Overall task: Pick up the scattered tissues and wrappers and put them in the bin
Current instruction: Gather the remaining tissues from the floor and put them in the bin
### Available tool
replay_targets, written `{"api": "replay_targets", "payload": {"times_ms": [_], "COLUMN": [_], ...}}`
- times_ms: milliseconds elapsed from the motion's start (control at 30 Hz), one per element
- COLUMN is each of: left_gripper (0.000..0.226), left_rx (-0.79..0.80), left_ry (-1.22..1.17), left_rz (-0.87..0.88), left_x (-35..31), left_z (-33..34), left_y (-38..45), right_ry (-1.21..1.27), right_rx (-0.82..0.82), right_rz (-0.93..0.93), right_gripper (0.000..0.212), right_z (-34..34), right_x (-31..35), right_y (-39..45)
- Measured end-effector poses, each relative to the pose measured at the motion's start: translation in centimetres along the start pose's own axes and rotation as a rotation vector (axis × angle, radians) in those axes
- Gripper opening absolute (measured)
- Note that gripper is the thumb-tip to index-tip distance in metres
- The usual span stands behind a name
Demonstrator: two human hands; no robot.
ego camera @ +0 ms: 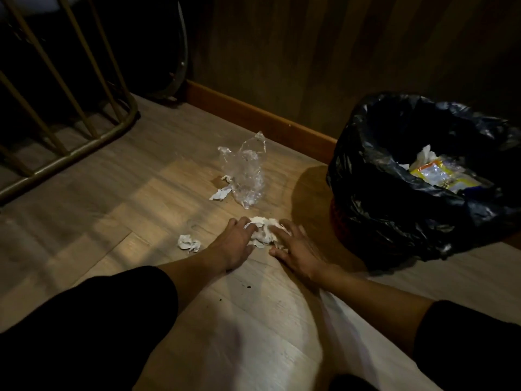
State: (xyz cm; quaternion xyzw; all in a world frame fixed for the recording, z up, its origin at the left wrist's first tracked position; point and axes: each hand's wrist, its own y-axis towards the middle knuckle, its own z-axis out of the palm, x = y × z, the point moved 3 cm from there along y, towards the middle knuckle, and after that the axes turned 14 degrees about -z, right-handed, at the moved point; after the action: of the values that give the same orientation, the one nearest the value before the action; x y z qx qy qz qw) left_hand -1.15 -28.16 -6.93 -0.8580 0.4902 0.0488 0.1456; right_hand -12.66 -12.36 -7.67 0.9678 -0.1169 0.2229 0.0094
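Far left I see a metal rack [56,131] edging the floor [112,221]; open boards between. One loose tissue ball [188,243] just left of my left hand [235,244]. Both grips cupped on the tissue wad [263,231], right hand [296,249] opposite. Clear wrapper [248,170] beyond, near the baseboard [253,114]. Bin [394,215] at right, lined black, nearby.

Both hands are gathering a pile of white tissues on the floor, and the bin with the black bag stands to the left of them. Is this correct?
Not quite. In the head view the bin stands to the right of the hands, not the left. The rest holds: the left hand and right hand are gathering the white tissues on the floor.
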Motion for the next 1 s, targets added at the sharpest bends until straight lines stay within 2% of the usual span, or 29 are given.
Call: {"api": "replay_targets", "payload": {"times_ms": [133,233,400,500,567,733,833,900,1000], "left_gripper": [0.036,0.030,0.019,0.018,0.025,0.055,0.063,0.056,0.042], "left_rx": [-0.018,-0.077,-0.162,-0.170,-0.155,-0.031,0.044,0.069,0.061], "left_ry": [-0.104,-0.180,-0.265,-0.275,-0.263,-0.219,-0.240,-0.210,-0.149], "left_rz": [-0.053,-0.104,-0.220,-0.301,-0.350,-0.422,-0.413,-0.419,-0.427], "left_x": [1.0,2.3,5.8,8.7,10.2,11.2,10.9,10.6,10.3], "left_z": [-1.1,-2.2,-4.5,-5.0,-4.9,-3.6,-2.7,-2.1,-1.7], "left_y": [-0.2,-0.9,-2.9,-4.5,-5.5,-6.5,-6.1,-5.6,-5.1], "right_ry": [0.077,0.061,0.140,0.187,0.156,0.082,0.033,0.007,-0.023], "right_rx": [-0.085,-0.085,-0.105,-0.112,-0.099,-0.088,-0.035,-0.005,-0.028], "right_rz": [0.018,0.045,0.178,0.195,0.172,0.150,0.114,0.042,0.024], "right_gripper": [0.025,0.016,0.021,0.016,0.010,0.010,0.020,0.035,0.016], "right_z": [0.5,0.6,0.0,-0.5,-1.0,-2.5,-4.3,-5.9,-8.3], "right_x": [0.5,0.7,0.3,0.4,0.6,1.2,1.6,2.0,2.2], "right_y": [1.4,1.9,2.2,2.1,2.2,2.5,3.3,4.1,5.6]}}
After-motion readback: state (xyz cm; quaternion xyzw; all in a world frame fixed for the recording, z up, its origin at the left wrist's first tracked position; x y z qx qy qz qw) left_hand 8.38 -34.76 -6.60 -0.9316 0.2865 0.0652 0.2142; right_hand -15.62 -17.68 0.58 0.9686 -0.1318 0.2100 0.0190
